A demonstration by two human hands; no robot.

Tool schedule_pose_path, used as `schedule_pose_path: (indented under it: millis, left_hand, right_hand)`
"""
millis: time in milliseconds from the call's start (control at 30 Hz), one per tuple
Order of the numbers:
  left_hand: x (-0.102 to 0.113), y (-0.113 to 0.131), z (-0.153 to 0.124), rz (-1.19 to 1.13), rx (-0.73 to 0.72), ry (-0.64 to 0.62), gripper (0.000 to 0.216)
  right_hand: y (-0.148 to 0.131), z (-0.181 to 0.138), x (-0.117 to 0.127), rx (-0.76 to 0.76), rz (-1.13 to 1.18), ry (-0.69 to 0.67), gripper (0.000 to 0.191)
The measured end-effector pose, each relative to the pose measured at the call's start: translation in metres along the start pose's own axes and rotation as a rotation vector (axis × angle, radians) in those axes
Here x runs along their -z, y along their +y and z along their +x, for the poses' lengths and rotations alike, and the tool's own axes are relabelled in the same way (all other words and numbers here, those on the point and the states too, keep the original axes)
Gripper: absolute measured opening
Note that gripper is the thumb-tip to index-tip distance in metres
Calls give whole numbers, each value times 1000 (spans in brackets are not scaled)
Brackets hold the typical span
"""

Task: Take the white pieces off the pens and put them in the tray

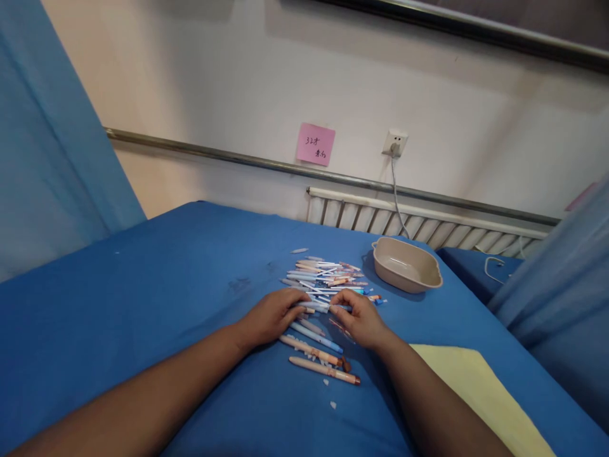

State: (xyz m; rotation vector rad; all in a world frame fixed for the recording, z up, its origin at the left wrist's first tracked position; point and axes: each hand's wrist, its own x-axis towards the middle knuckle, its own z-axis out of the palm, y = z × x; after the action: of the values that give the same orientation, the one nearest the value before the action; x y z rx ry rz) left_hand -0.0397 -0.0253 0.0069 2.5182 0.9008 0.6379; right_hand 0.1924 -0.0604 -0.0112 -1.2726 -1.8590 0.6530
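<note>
A loose heap of pens [323,276] in blue, white and orange lies on the blue cloth [157,298]. Both hands rest at its near edge. My left hand [271,315] lies palm down, fingertips pinching one end of a pale pen [316,306]. My right hand [359,317] pinches the other end of the same pen. Three more pens lie side by side under and just in front of the hands: a light blue one [316,337] and two orange ones [309,349], [323,370].
A beige plastic tub [406,265] stands to the right of the heap. A yellow sheet [480,387] lies at the near right. Small white bits [333,404] dot the cloth. Behind are a wall with a pink note [315,144], a socket [394,143] and a radiator [428,219]. Blue curtains hang at both sides.
</note>
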Motion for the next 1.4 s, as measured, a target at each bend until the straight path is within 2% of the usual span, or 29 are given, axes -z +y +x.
schedule_pose_path:
  millis: [100,300,467,600,700,767,1033,1267,1400]
  left_hand:
    - [2,-6,1,63,20,21,26]
    - [11,-12,2,107,59,54,26]
    - [11,-7,1,69,55,63,25]
    - [4,1,0,75,36,29,25]
    - [1,4,0,73,16,-10,24]
    - [2,2,0,82,17,-10,24]
    - [19,-19,0,184,159,23,28]
    - [14,-9,1,112,60,13,25]
    - [6,-12,1,97,38,0,23]
  right_hand:
    - [4,1,10,20,-83,4,6]
    - [16,2,23,-11,-186,-121,5]
    - [15,1,23,-15,-170,-117,8]
    - [5,-1,16,22,-159,-160,23]
    - [-1,0,14,105,-248,-190,17]
    - [-1,0,17,125,-281,-197,20]
    - [18,-1,39,17,-339,-223,18]
    - [25,-3,42,-30,-298,-241,15]
    - [30,-4,49,-90,-235,-199,13]
